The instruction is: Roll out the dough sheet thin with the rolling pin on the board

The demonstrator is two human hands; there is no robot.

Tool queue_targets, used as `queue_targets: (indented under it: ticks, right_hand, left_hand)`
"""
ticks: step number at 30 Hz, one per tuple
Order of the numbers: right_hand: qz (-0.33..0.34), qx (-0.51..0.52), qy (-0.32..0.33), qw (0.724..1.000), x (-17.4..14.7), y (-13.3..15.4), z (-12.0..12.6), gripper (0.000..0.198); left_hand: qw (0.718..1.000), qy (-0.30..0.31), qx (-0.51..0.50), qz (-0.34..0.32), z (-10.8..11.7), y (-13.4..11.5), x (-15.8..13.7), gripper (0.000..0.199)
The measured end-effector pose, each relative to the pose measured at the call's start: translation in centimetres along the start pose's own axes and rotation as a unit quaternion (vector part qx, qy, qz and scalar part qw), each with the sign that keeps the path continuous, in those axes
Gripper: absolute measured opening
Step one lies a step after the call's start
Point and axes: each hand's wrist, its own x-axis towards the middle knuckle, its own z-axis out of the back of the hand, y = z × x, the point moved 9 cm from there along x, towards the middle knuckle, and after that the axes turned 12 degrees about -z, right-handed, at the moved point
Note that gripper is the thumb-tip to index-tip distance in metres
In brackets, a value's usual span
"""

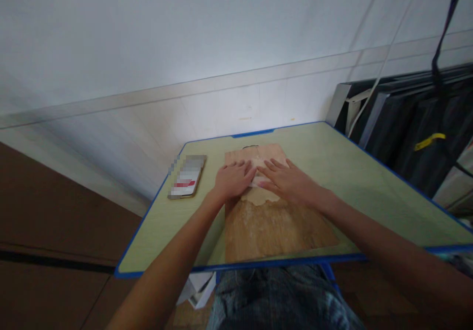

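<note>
A thin, uneven sheet of dough lies on a wooden board. My left hand rests palm down over the dough's left side with its fingers stretched forward. From the right, my right hand lies flat over the dough, its fingers spread toward the left hand. Between the hands shows a whitish patch; whether it is floured dough or a separate thing under the palms, I cannot make out. The hands hide much of the dough.
The board lies on a pale green table with a blue edge, against a white wall. A phone, partly pixelated, lies left of the board. Dark flat panels lean at the right, with a black strap hanging before them.
</note>
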Motion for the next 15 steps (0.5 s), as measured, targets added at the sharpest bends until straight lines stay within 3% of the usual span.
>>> queue_targets:
  ticks: [5,9,15]
  right_hand:
    - [0.023,0.014,-0.007,1.000,-1.4,1.0,0.0,0.059]
    - [-0.007,-0.006,-0.001,1.000,1.1,-0.4,-0.2,0.057]
    - [0.028,0.002,0.035,0.999,6.0,-3.0,-2.3,0.044]
  left_hand:
    - [0.999,0.023,-0.021,-0.012,-0.4,-0.3,-1.7,0.051]
    - [0.999,0.036,-0.028,-0.016,-0.8,0.7,0.8,0.046]
    - [0.997,0.000,-0.015,0.082,-0.8,4.0,4.7,0.043]
